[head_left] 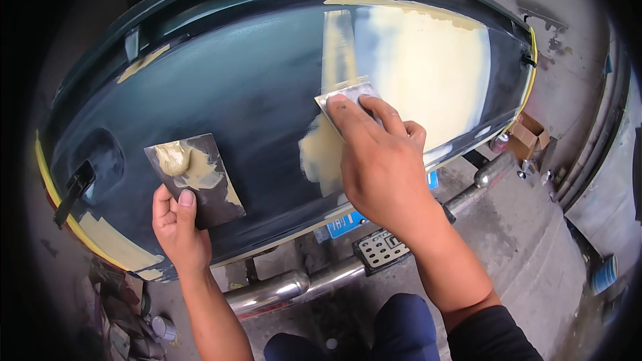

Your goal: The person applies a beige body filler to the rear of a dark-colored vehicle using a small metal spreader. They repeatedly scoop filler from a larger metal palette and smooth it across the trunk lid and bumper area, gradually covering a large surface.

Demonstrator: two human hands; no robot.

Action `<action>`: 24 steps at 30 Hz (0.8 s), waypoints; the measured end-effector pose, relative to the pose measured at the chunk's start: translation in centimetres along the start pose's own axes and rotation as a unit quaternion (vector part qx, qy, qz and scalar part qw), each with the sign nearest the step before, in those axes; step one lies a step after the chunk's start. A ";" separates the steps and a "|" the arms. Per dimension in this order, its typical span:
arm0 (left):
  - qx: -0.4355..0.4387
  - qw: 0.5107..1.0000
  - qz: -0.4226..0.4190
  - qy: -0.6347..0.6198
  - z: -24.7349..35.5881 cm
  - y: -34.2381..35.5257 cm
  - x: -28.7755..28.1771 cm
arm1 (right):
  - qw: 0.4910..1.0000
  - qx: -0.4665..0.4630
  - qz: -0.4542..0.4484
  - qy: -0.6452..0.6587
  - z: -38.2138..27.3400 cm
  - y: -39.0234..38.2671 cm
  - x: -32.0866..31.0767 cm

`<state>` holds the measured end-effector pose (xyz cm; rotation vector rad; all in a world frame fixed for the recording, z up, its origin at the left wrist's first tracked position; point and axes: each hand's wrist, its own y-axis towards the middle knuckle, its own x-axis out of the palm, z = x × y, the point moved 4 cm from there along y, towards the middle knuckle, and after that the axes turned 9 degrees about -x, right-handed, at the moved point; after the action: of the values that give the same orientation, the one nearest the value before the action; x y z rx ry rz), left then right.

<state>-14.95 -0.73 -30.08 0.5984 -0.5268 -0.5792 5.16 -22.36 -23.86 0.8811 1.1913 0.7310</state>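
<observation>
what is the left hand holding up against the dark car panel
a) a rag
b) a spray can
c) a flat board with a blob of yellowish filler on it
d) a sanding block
c: the left hand grips a flat dark board smeared with yellowish filler.

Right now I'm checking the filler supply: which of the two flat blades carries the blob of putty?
The dark blade in the left hand; the right hand presses the pale spreader flat against the panel.

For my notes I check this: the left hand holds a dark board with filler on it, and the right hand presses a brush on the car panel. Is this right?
Not quite. The head view shows the right hand pressing a flat metal spreader, not a brush, on the car panel. The left hand does hold the dark board with filler.
</observation>
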 end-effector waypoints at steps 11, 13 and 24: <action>0.017 1.000 0.005 0.021 0.2 -0.4 -0.5 | 0.997 -0.007 -0.071 -0.020 -3.4 -11.7 6.8; 0.017 0.999 0.014 0.025 0.1 -0.4 -0.4 | 0.998 -0.018 -0.061 -0.026 -3.1 -12.9 7.6; -0.004 1.000 -0.005 -0.001 -0.5 -0.4 -0.7 | 0.998 0.031 -0.013 0.052 -2.7 -14.3 1.1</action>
<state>-15.25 -0.34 -30.90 0.5930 -0.5222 -0.5917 3.13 -27.72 -37.24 0.8858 1.3216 0.7305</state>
